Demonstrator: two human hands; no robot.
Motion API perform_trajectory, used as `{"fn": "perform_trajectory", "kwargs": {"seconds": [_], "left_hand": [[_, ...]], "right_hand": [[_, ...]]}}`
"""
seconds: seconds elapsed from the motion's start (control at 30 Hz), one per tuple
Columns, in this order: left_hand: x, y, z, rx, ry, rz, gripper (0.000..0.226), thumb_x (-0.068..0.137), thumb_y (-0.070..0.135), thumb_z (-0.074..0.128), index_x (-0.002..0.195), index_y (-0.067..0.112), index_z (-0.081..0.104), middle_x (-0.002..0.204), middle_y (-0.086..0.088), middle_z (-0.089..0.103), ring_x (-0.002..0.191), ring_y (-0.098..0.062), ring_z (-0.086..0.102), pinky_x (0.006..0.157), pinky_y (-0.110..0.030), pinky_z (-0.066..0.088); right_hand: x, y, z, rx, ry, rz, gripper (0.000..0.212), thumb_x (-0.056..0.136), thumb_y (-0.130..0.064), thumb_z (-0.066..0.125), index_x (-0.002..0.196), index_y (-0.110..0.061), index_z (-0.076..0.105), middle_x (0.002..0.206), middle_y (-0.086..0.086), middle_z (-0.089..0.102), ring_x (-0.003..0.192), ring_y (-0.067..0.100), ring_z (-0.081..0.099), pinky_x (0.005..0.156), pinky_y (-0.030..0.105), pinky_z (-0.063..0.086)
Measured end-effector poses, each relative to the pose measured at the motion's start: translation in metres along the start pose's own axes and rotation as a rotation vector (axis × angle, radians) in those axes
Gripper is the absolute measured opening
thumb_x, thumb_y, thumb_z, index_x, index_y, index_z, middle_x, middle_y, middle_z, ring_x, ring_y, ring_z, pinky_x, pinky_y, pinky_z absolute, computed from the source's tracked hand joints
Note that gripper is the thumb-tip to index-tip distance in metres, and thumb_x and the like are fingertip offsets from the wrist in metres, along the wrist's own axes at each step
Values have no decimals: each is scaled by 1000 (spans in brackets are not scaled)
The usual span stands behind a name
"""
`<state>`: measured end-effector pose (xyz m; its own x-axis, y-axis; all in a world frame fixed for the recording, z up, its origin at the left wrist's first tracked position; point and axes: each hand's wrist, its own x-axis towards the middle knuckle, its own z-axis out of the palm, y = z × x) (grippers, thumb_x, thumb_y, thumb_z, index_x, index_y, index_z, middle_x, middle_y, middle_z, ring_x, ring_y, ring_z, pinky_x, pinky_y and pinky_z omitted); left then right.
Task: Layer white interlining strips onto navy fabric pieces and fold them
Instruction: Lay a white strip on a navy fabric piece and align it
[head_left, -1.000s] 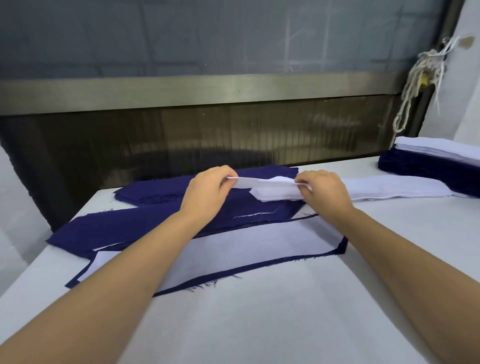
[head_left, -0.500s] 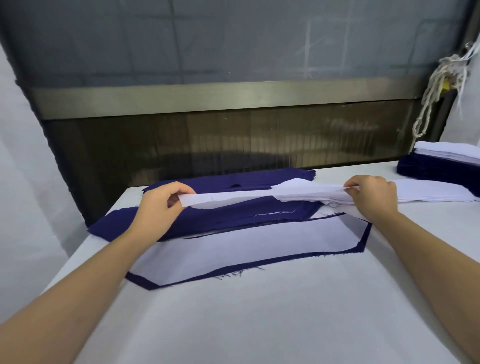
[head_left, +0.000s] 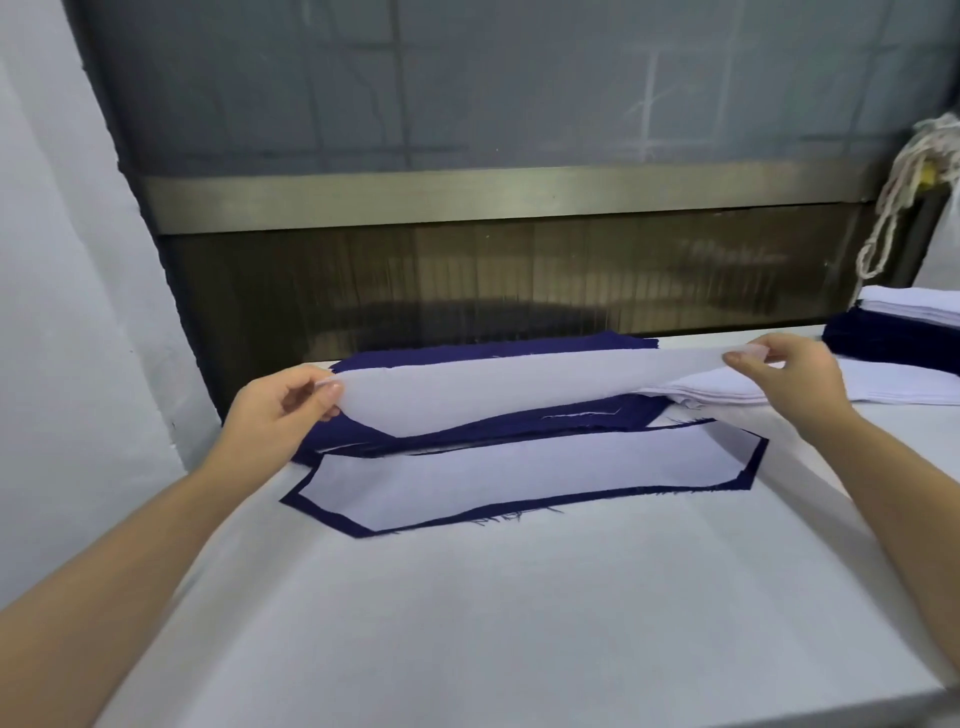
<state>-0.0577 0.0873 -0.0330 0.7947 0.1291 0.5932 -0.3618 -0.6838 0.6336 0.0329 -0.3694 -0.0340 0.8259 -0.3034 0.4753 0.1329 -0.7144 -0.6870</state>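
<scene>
A white interlining strip (head_left: 498, 387) hangs stretched in the air between my hands. My left hand (head_left: 278, 410) pinches its left end and my right hand (head_left: 795, 376) pinches its right end. Under it lies a pile of navy fabric pieces (head_left: 519, 423). In front of the pile, one navy piece (head_left: 756, 462) lies flat on the white table (head_left: 519, 623) with a white strip (head_left: 519, 475) laid on it, so that only a navy border shows. A stack of white strips (head_left: 727, 387) lies below my right hand.
At the far right stands a stack of navy pieces (head_left: 883, 345) topped with white ones (head_left: 914, 312). A dark machine opening with a metal bar (head_left: 493, 195) runs behind the table. A knotted white cord (head_left: 904, 192) hangs at the right.
My hands have moved apart and drawn the white strip out to its full length above the navy pile. The strip now faces me flat instead of edge-on.
</scene>
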Motion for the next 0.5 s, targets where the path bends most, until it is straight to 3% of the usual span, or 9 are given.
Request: {"fn": "perform_trajectory", "kwargs": {"seconds": [0.1, 0.23, 0.33, 0.5], "left_hand": [[-7, -2, -4, -39, 20, -21, 19, 91, 20, 55, 84, 36, 60, 72, 20, 63, 73, 7, 63, 52, -3, 44], [-12, -7, -4, -79, 16, -49, 20, 93, 19, 54, 82, 34, 61, 71, 13, 64, 67, 2, 62, 56, -5, 47], [-14, -10, -5, -148, 13, -99, 18, 94, 19, 53, 81, 23, 64, 68, 7, 64, 60, -2, 60, 56, -8, 49], [-14, -9, -2, -138, -18, -190, 20, 95, 22, 51, 83, 13, 63, 73, 1, 63, 62, -9, 55, 57, -16, 47]], "right_hand": [[-6, -3, -5, 126, -17, -11, 23, 87, -23, 66, 91, 0, 63, 85, 12, 59, 83, 25, 52, 75, 36, 38], [-6, -5, -7, 151, -62, -24, 24, 90, -17, 63, 92, 7, 60, 86, 26, 59, 77, 27, 51, 72, 34, 39], [-6, -6, -9, 212, -98, -10, 21, 91, -14, 61, 91, 6, 61, 82, 18, 59, 72, 25, 54, 71, 30, 43], [-6, -7, -12, 335, -238, 101, 15, 92, -10, 57, 84, 1, 64, 79, 10, 62, 68, 21, 58, 58, 17, 55]]}}
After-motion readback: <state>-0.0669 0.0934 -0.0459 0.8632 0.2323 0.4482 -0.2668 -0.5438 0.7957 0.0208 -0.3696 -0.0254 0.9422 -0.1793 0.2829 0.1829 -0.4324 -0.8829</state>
